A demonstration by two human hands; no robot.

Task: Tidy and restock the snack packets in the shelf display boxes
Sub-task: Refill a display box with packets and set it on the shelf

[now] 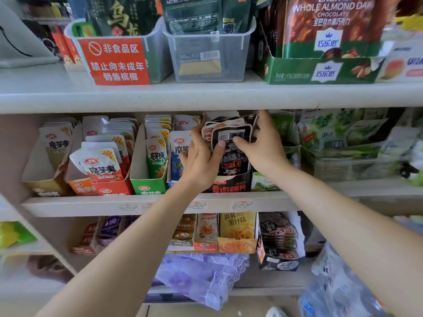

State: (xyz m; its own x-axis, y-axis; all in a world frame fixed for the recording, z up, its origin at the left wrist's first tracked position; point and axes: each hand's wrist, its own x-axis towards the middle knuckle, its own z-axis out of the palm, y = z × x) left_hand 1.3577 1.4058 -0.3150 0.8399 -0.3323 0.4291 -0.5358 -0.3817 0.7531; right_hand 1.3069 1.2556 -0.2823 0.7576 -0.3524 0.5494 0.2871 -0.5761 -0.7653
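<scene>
Both hands hold a stack of black snack packets point(231, 143) standing in a black display box point(231, 185) on the middle shelf. My left hand point(201, 161) grips the stack's left side, thumb on the front packet near its barcode. My right hand point(263, 145) clasps the right side, thumb on the front and fingers reaching behind the stack. To the left stand a blue box point(177, 156), a green box point(148, 177), a red box point(103, 179) and a tan box point(45, 179), each with white packets upright in it.
The upper shelf edge point(206, 97) hangs just above the hands, carrying clear bins point(209, 56) and a chocolate carton point(320, 69). Green packets point(343, 133) fill a clear tray on the right. Lower shelf boxes point(237, 234), a purple lace cloth point(201, 275) and a plastic bag point(338, 289) lie below.
</scene>
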